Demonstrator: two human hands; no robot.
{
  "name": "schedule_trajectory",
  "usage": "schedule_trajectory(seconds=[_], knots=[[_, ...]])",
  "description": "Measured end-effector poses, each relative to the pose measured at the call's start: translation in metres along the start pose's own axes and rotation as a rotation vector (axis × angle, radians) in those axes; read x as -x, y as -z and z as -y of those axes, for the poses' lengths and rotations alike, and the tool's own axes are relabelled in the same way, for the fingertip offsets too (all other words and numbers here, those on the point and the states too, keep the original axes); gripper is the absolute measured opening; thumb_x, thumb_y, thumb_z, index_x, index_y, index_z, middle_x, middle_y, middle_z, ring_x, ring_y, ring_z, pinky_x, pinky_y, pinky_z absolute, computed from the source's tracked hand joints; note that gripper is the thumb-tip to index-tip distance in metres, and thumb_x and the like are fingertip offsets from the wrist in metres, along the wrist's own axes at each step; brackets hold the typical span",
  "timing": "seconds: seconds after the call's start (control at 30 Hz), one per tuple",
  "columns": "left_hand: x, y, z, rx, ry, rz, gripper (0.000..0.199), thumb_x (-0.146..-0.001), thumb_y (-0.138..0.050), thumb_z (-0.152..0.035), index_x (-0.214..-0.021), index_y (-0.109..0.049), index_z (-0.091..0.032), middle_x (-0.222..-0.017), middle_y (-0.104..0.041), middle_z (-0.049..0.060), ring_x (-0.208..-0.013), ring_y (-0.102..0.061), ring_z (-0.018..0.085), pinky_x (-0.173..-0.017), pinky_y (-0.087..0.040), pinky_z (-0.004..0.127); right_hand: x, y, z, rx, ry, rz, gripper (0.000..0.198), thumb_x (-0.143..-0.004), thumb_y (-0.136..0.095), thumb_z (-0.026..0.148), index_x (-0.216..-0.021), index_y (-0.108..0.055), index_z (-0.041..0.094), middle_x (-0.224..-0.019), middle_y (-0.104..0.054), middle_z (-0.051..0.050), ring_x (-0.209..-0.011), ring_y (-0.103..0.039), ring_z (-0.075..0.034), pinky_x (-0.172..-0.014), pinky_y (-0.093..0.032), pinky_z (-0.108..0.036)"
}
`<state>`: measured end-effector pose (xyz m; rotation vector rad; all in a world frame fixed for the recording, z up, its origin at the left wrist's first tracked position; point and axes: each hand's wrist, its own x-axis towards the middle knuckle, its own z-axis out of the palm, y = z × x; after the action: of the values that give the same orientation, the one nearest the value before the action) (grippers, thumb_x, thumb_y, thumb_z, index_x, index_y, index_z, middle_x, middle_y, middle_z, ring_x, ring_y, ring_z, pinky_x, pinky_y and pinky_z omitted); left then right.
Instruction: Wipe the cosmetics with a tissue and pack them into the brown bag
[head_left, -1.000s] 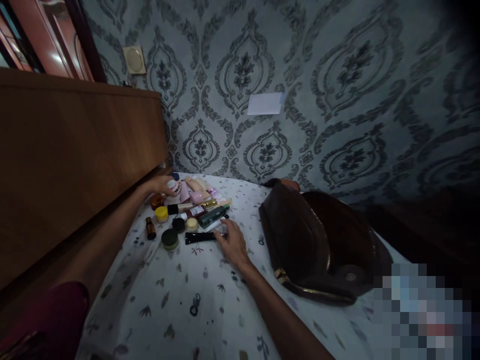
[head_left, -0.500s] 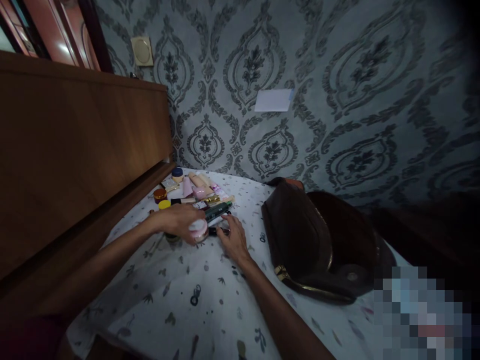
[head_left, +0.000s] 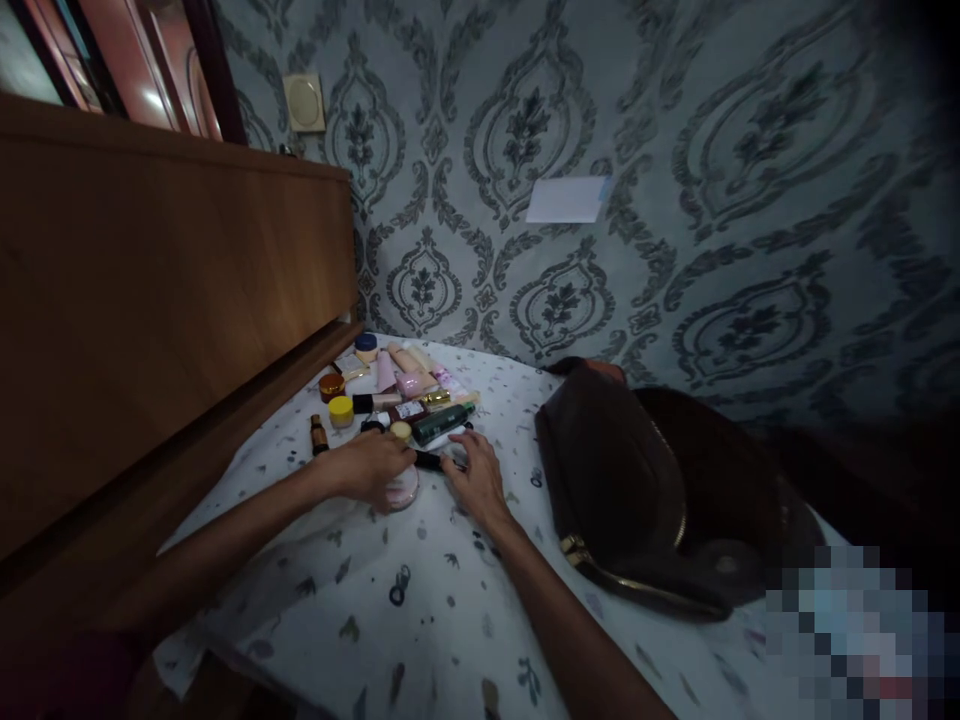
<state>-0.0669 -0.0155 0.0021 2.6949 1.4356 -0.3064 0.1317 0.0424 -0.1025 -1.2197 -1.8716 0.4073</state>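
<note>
My left hand [head_left: 369,468] is closed at the front edge of a group of cosmetics, its fingers on a round pale-pink container [head_left: 405,488] that they partly cover. Just right of it, a slim black tube [head_left: 427,460] runs between the two hands. The thumb and fingers of my right hand [head_left: 478,480] curl around the tube's right end. A dark green bottle [head_left: 442,425] lies just beyond, with a white tube [head_left: 444,441] partly hidden by the fingers. Close to my left hand are a small jar with a cream lid [head_left: 401,432] and a brown bottle [head_left: 319,436].
A yellow-lidded jar [head_left: 341,412], amber jar [head_left: 331,387], blue-lidded jar [head_left: 366,348] and several pink tubes lie farther back. A dark brown bag [head_left: 607,490] rests at right on the patterned cloth [head_left: 420,640]. Wooden furniture [head_left: 187,270] borders the left; a papered wall stands behind.
My left hand and the pink container have moved nearer to me, uncovering the cream-lidded jar, the brown bottle and more of the black tube. My right hand has hardly moved; the view has shifted slightly left.
</note>
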Motion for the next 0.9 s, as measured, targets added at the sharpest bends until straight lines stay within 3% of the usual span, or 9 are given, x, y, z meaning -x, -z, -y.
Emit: schedule_trajectory(seconds=[0.13,0.27,0.37,0.47,0.57,0.67,0.73,0.83,0.9], knots=[[0.005,0.006,0.000,0.073,0.025,-0.052,0.044,-0.070,-0.074,-0.040,-0.105,-0.061,-0.016,-0.115,-0.067,0.015,-0.103,-0.064,0.032,-0.084,-0.048,0.036,0.005,0.013,0.023,-0.166,0.131,-0.028,0.025,-0.088,-0.054,0.034,-0.099,-0.071,0.018,-0.118,-0.065,-0.014,-0.116,-0.057,-0.029,-0.101,-0.047,-0.047],[0.017,0.013,-0.004,0.208,0.090,-0.083,0.043,-0.073,-0.072,-0.042,-0.108,-0.060,-0.018,-0.112,-0.067,0.011,-0.103,-0.064,0.030,-0.084,-0.046,0.033,0.014,0.021,0.047,-0.422,0.143,0.245,0.034,-0.093,-0.055,0.045,-0.108,-0.069,0.019,-0.105,-0.070,-0.009,-0.098,-0.065,-0.023,-0.084,-0.055,-0.036],[0.026,0.014,-0.009,0.292,0.138,-0.098,0.048,-0.072,-0.072,-0.044,-0.111,-0.058,-0.018,-0.114,-0.066,0.010,-0.105,-0.063,0.029,-0.083,-0.046,0.032,0.021,0.024,0.055,-0.503,0.091,0.456,0.059,-0.081,-0.072,0.049,-0.130,-0.060,0.019,-0.124,-0.067,-0.009,-0.111,-0.064,-0.025,-0.096,-0.052,-0.040],[0.031,0.008,-0.015,0.414,0.124,-0.122,0.053,-0.071,-0.073,-0.044,-0.115,-0.056,-0.019,-0.116,-0.066,0.009,-0.106,-0.063,0.029,-0.085,-0.047,0.033,0.030,0.030,0.054,-0.509,0.081,0.561,0.088,-0.066,-0.085,0.046,-0.142,-0.049,0.020,-0.139,-0.061,-0.011,-0.125,-0.059,-0.028,-0.107,-0.045,-0.044],[0.033,-0.005,-0.019,0.538,0.090,-0.102,0.061,-0.073,-0.071,-0.046,-0.124,-0.052,-0.018,-0.122,-0.065,0.011,-0.113,-0.061,0.031,-0.090,-0.047,0.035,0.040,0.033,0.048,-0.460,0.081,0.543,0.091,-0.064,-0.087,0.044,-0.143,-0.049,0.020,-0.137,-0.062,-0.011,-0.125,-0.059,-0.029,-0.106,-0.046,-0.045],[0.037,-0.015,-0.020,0.643,0.129,-0.080,0.076,-0.079,-0.065,-0.054,-0.139,-0.036,-0.018,-0.135,-0.057,0.014,-0.122,-0.057,0.033,-0.097,-0.046,0.037,0.053,0.033,0.040,-0.392,0.091,0.466,0.081,-0.069,-0.083,0.044,-0.140,-0.052,0.019,-0.134,-0.063,-0.012,-0.122,-0.061,-0.028,-0.105,-0.046,-0.044],[0.041,-0.019,-0.019,0.694,0.163,-0.131,0.067,-0.088,-0.053,-0.056,-0.140,-0.032,-0.018,-0.136,-0.055,0.012,-0.124,-0.055,0.030,-0.100,-0.045,0.037,0.059,0.030,0.036,-0.349,0.117,0.407,0.077,-0.071,-0.082,0.045,-0.138,-0.053,0.019,-0.134,-0.062,-0.012,-0.122,-0.060,-0.028,-0.105,-0.046,-0.045],[0.043,-0.024,-0.022,0.719,0.222,-0.267,0.039,-0.098,-0.034,-0.045,-0.127,-0.041,-0.019,-0.120,-0.061,0.008,-0.114,-0.058,0.025,-0.098,-0.047,0.036,0.063,0.027,0.034,-0.282,0.179,0.363,0.074,-0.072,-0.082,0.047,-0.135,-0.054,0.022,-0.130,-0.063,-0.011,-0.120,-0.059,-0.029,-0.103,-0.046,-0.046],[0.042,-0.027,-0.028,0.693,0.233,-0.388,0.029,-0.098,-0.034,-0.038,-0.115,-0.048,-0.019,-0.108,-0.062,0.007,-0.104,-0.059,0.023,-0.094,-0.048,0.036,0.063,0.027,0.035,-0.241,0.221,0.351,0.069,-0.073,-0.080,0.049,-0.132,-0.056,0.022,-0.125,-0.065,-0.010,-0.117,-0.059,-0.029,-0.101,-0.047,-0.047]])
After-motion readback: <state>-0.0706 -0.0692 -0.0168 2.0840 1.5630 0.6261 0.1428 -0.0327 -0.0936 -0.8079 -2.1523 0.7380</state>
